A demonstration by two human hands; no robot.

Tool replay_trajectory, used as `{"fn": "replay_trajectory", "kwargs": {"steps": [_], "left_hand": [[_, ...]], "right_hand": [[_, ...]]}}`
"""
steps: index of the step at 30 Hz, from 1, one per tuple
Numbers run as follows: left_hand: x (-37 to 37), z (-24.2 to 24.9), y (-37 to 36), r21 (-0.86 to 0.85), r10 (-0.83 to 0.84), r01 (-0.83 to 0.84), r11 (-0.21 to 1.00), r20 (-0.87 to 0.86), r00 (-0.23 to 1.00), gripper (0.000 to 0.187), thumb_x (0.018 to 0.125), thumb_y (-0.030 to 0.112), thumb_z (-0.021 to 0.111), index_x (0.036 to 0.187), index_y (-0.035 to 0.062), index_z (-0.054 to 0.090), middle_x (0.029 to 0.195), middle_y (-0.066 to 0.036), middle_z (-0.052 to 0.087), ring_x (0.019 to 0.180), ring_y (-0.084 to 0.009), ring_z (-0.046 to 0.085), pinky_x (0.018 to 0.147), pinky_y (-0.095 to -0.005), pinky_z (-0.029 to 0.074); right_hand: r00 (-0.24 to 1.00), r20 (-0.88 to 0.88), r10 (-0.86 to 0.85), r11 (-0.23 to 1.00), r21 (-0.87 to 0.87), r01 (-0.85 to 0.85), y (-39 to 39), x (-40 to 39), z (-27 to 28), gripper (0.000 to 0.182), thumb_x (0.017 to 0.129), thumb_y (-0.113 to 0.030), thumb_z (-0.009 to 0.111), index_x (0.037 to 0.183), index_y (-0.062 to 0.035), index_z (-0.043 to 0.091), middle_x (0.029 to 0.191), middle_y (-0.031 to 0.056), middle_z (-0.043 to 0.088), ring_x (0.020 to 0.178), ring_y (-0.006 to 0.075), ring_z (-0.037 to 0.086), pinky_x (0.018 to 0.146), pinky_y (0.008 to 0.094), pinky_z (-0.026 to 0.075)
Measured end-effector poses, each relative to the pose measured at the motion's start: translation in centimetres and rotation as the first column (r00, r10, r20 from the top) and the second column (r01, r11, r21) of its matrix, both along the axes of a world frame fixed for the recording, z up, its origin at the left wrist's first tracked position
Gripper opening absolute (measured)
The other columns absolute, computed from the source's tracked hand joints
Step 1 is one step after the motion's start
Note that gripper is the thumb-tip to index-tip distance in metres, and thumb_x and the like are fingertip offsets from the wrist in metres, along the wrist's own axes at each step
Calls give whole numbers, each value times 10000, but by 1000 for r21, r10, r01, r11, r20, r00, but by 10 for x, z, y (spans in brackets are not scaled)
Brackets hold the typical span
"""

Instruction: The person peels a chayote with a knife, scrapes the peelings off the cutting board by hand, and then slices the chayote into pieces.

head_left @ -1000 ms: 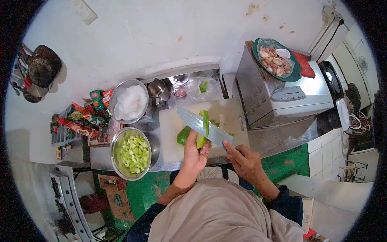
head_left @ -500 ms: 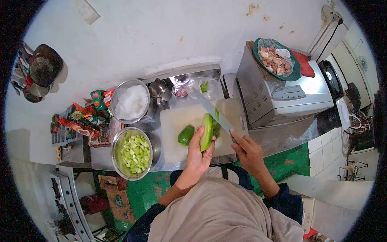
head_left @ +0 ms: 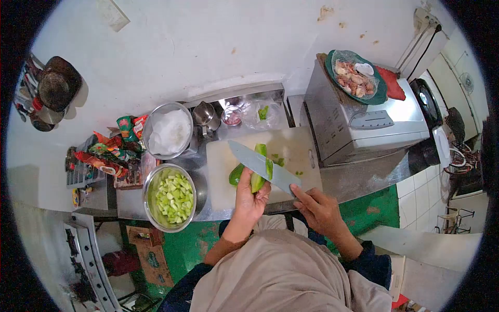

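My left hand (head_left: 251, 195) is closed around a partly peeled green vegetable (head_left: 258, 180), which looks like a chayote, held upright above the cutting board (head_left: 221, 156). My right hand (head_left: 318, 207) grips the handle of a large kitchen knife (head_left: 283, 177). Its broad blade points up and left, crossing in front of the vegetable, with a strip of green peel on it. Behind my left hand, a darker green piece (head_left: 235, 174) rests on the board, partly covered by the blade. Small green peel scraps (head_left: 279, 161) lie on the board's right side.
A steel bowl of diced pale green pieces (head_left: 174, 198) stands left of the board, below a bowl with white contents (head_left: 169, 132). At the back are a metal jug (head_left: 206, 117), a small dish (head_left: 232, 117) and a plastic bag (head_left: 261, 114). A metal oven-like box (head_left: 358, 125) stands right.
The knife has swung down and left, its blade now lying across the vegetable. My left hand has shifted slightly left and down, and peel scraps on the board are now in view.
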State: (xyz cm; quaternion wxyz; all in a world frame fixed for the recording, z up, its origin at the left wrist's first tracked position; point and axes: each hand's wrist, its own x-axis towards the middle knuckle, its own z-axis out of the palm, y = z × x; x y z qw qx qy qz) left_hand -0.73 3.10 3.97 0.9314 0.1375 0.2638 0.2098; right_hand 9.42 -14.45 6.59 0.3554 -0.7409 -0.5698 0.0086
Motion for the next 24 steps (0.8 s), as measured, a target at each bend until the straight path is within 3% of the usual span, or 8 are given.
{"fn": "replay_trajectory", "kwargs": {"steps": [6, 8, 14, 24], "left_hand": [[3, 2, -3, 10, 28, -28, 1000, 3, 1000, 231, 923, 295, 563, 999, 78, 537, 770, -31, 572, 411, -80, 385, 350, -185, 298], [3, 7, -4, 20, 41, -41, 999, 16, 999, 234, 940, 281, 516, 941, 50, 553, 712, -43, 569, 408, -97, 394, 369, -191, 336], [3, 4, -2, -35, 77, -77, 996, 10, 997, 243, 946, 286, 518, 972, 48, 555, 792, -52, 611, 418, -86, 400, 362, -190, 328], [6, 8, -9, 38, 46, -44, 998, -54, 997, 249, 929, 315, 536, 912, 69, 569, 633, -7, 531, 403, -85, 375, 366, -199, 317]], "right_hand": [[1000, -13, -27, 1000, -8, 27, 3, 2, 4, 457, 830, -126, 680, 1277, -121, 584, 748, 79, 578, 588, 230, 582, 502, 349, 472], [1000, -13, -23, 1000, -21, 23, 1, 3, 4, 459, 831, -128, 680, 1279, -122, 583, 757, 77, 582, 592, 229, 583, 503, 350, 472], [999, -36, 38, 999, -24, -39, -7, 8, 8, 513, 834, -150, 678, 1328, -175, 538, 714, 59, 557, 554, 229, 564, 486, 364, 476], [1000, -22, 5, 1000, 12, -5, -5, 11, 1, 514, 832, -151, 680, 1326, -176, 539, 720, 62, 567, 552, 226, 562, 474, 361, 473]]}}
